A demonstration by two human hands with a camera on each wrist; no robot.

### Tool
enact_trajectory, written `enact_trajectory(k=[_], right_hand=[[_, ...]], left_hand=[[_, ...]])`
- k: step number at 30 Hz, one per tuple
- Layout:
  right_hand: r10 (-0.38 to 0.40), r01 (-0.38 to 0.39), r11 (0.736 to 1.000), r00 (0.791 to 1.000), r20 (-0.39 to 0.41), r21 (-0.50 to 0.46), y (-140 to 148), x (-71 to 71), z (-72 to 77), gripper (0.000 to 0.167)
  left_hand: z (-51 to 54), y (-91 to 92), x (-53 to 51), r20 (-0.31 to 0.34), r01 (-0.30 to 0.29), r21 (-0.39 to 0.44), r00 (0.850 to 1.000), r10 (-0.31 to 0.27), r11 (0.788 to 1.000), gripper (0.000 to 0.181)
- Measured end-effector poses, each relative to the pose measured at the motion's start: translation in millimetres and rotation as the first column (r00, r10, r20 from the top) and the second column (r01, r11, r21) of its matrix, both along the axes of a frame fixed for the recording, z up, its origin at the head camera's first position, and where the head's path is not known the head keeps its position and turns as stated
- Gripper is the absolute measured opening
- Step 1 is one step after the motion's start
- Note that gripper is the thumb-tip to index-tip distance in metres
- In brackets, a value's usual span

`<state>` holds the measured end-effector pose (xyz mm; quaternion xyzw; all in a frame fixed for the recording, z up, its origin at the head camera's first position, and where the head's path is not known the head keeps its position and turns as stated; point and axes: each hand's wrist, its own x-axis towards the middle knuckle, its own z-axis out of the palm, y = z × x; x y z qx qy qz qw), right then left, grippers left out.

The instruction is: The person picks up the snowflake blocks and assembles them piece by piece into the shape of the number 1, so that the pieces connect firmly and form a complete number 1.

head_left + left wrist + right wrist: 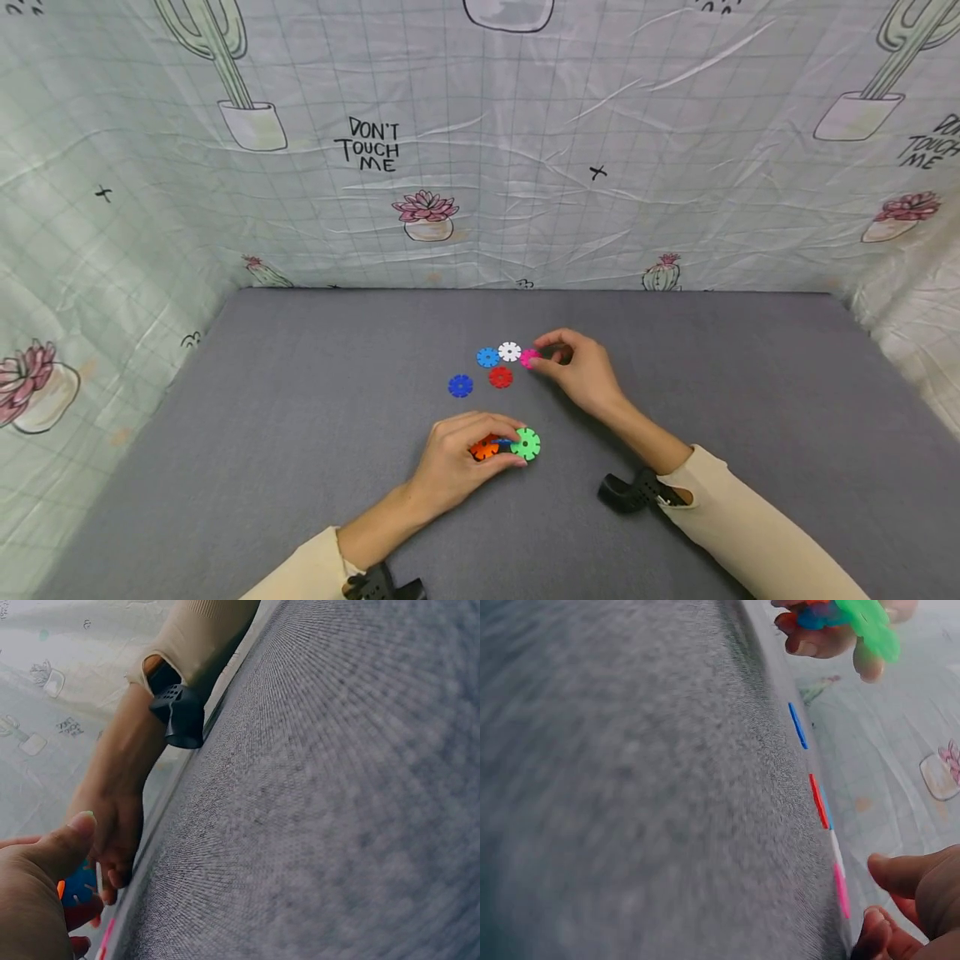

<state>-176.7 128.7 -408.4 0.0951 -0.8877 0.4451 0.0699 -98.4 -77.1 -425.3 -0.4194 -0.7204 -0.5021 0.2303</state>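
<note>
Left hand: On my far-off screen, the left hand (453,454) pinches a stuck-together toy with its thumb and fingers, up off the table (300,400).
Toy: It has a green disc (527,446), an orange disc (485,449) and a blue disc (502,442) set between them.
Right hand: I see the right hand (587,372) reaching in from the right edge, thumb and pointing finger bent and apart, by the pink disc (527,358). I cannot tell if they touch it.
Loose discs: Pink, the white disc (509,352) and the light blue disc (487,357) lie flat side by side, about halfway between the left and right edges, nearer the far edge than the toy.
Near them: The red disc (501,377) sits just below that row; the dark blue disc (461,386) lies apart, toward the left edge.
Back: A cloth (525,125) with plant pictures hangs behind the far edge.
</note>
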Motion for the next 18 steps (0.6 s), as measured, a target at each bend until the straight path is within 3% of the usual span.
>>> enact_trajectory(k=[4, 18], right_hand=[[-0.015, 0.015, 1.0, 1.0, -0.005, 0.015, -1.3, -5.3, -5.2, 0.026], [0.031, -0.028, 0.996, 0.999, -0.028, 0.082, -3.5, -8.0, -6.9, 0.028]], left_hand=[[-6.9, -1.5, -2.9, -0.003, -0.018, -0.013, 1.0, 0.018, 1.0, 0.032], [-3.6, -2.6, -2.5, -0.02, -0.054, -0.032, 0.998, 0.053, 0.998, 0.029]])
